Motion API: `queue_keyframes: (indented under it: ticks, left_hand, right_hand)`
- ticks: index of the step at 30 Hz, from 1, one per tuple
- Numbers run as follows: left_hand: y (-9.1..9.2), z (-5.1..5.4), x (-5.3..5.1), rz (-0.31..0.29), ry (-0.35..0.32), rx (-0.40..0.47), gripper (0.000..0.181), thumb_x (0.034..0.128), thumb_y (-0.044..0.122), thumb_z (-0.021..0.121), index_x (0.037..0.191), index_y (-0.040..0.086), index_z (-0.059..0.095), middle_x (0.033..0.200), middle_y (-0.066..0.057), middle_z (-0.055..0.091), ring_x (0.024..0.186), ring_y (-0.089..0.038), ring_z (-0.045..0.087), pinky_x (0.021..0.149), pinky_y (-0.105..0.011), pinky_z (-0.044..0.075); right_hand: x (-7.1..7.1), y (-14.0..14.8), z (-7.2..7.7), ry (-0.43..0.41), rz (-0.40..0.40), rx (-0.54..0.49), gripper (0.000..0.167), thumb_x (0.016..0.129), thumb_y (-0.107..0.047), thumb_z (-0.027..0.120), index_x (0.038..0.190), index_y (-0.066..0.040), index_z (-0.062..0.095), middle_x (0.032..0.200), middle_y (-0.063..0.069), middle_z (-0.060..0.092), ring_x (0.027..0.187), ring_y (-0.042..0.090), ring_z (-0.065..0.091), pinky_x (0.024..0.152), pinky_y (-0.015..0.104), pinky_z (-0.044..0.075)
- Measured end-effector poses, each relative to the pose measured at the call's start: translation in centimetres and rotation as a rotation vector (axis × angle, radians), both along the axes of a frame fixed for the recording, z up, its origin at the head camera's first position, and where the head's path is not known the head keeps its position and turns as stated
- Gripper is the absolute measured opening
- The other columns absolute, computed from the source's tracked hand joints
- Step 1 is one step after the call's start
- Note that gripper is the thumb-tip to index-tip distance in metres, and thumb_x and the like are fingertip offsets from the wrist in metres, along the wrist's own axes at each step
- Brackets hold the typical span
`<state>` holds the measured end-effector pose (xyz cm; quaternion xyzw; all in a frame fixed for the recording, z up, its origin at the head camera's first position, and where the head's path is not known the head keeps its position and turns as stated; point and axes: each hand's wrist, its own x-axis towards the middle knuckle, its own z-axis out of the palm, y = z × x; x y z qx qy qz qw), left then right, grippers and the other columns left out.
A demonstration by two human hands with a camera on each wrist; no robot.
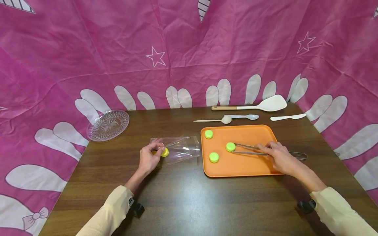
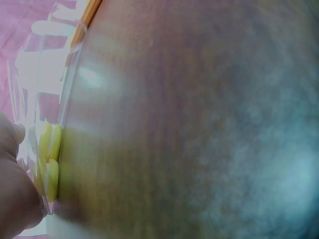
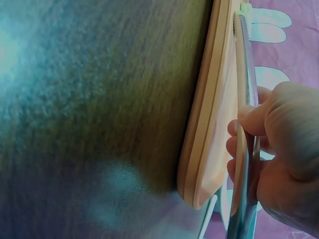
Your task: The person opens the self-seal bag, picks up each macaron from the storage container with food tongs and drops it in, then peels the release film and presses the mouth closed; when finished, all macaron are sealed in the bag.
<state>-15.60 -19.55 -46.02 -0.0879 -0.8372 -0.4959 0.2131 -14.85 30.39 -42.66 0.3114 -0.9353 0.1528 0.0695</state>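
Observation:
My left hand [image 1: 150, 158] pinches the clear plastic bag [image 1: 184, 149] near its left end. Yellow macarons [image 1: 164, 152] lie inside the bag beside the fingertips; the left wrist view shows two of them [image 2: 52, 180] end to end. On the orange tray [image 1: 245, 168], my right hand [image 1: 279, 157] grips metal tongs [image 1: 251, 153], whose tips are around a green macaron [image 1: 230, 147]. Two other green macarons, one at the back [image 1: 208, 134] and one nearer the front [image 1: 214, 157], lie at the tray's left side. The right wrist view shows the thumb and fingers on the tongs [image 3: 244, 74].
A clear patterned plate [image 1: 108, 125] stands at the table's back left. Behind the tray lie a beige spoon [image 1: 226, 120], a white spoon [image 1: 252, 117], a white spatula [image 1: 273, 103] and a white knife [image 1: 287, 117]. A pink curtain [image 1: 118, 49] hangs behind the table.

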Motion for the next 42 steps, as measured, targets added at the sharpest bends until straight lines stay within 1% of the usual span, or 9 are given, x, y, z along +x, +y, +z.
queue_keyframes:
  ticks: [5,11,14,17,20,22,27,31,42]
  left_hand:
    - [0.0,0.0,0.0,-0.007,-0.001,0.017,0.009,0.0835,-0.010,0.073,0.083,-0.001,0.072,0.115,-0.021,0.070,0.124,-0.036,0.057,0.107,-0.045,0.041]
    - [0.0,0.0,0.0,-0.012,-0.010,0.021,0.009,0.0838,-0.010,0.073,0.084,-0.001,0.072,0.115,-0.021,0.070,0.125,-0.035,0.057,0.108,-0.048,0.039]
    - [0.0,-0.1,-0.1,-0.009,-0.006,0.011,0.010,0.0832,-0.009,0.073,0.083,0.000,0.072,0.114,-0.020,0.070,0.124,-0.034,0.057,0.103,-0.043,0.044]
    - [0.0,-0.1,-0.1,-0.008,0.001,0.003,0.010,0.0830,-0.009,0.073,0.082,0.001,0.072,0.114,-0.020,0.071,0.124,-0.034,0.058,0.097,-0.027,0.047]
    - [0.0,-0.1,-0.1,-0.012,0.007,0.002,0.010,0.0831,-0.010,0.073,0.082,0.000,0.072,0.113,-0.020,0.071,0.123,-0.034,0.059,0.091,-0.013,0.043]
    - [0.0,-0.1,-0.1,-0.013,0.008,0.006,0.010,0.0831,-0.010,0.073,0.082,0.000,0.072,0.113,-0.021,0.070,0.123,-0.035,0.059,0.091,-0.010,0.041]
    - [0.0,0.0,0.0,-0.010,0.006,0.008,0.010,0.0829,-0.010,0.073,0.082,-0.001,0.072,0.113,-0.021,0.070,0.123,-0.035,0.058,0.104,-0.031,0.043]
    - [0.0,0.0,0.0,-0.014,0.003,0.011,0.009,0.0828,-0.010,0.073,0.083,-0.001,0.072,0.115,-0.022,0.069,0.124,-0.037,0.057,0.104,-0.048,0.043]
    - [0.0,0.1,0.0,-0.008,-0.005,-0.003,0.010,0.0829,-0.010,0.073,0.082,-0.001,0.072,0.114,-0.022,0.070,0.124,-0.035,0.058,0.103,-0.044,0.043]
  right_hand:
    - [0.0,-0.1,-0.2,0.039,0.017,-0.024,0.062,0.074,0.017,0.072,0.128,-0.012,0.063,0.091,0.004,0.054,0.079,0.026,0.048,0.063,0.035,0.034]
    - [0.1,-0.4,0.1,0.023,0.024,-0.028,0.062,0.074,0.017,0.071,0.130,-0.010,0.062,0.089,0.003,0.051,0.079,0.024,0.048,0.062,0.035,0.035]
    - [0.2,-0.6,0.4,0.002,0.014,-0.019,0.061,0.075,0.017,0.070,0.130,-0.008,0.062,0.090,0.005,0.053,0.080,0.026,0.050,0.062,0.037,0.037]
    - [0.2,-0.7,0.6,-0.009,0.011,-0.010,0.061,0.075,0.017,0.071,0.130,-0.007,0.062,0.091,0.005,0.054,0.081,0.026,0.051,0.062,0.037,0.037]
    - [0.2,-0.6,0.7,-0.020,0.012,-0.010,0.062,0.075,0.017,0.071,0.130,-0.009,0.061,0.089,0.003,0.052,0.079,0.025,0.049,0.060,0.035,0.035]
    - [0.2,-0.6,0.7,-0.026,0.017,-0.009,0.062,0.075,0.017,0.071,0.131,-0.010,0.061,0.088,0.002,0.050,0.079,0.023,0.048,0.060,0.034,0.033]
    - [0.1,-0.6,0.5,-0.030,0.026,-0.006,0.061,0.076,0.016,0.072,0.131,-0.009,0.062,0.089,0.002,0.049,0.079,0.023,0.048,0.060,0.034,0.034]
    - [0.0,-0.9,0.4,-0.021,0.037,-0.013,0.059,0.077,0.014,0.073,0.131,-0.007,0.062,0.091,0.004,0.053,0.082,0.026,0.050,0.063,0.037,0.040]
    - [0.0,-1.1,0.3,0.032,0.070,-0.030,0.057,0.076,0.016,0.073,0.127,-0.007,0.064,0.089,0.002,0.053,0.077,0.021,0.048,0.065,0.037,0.043]
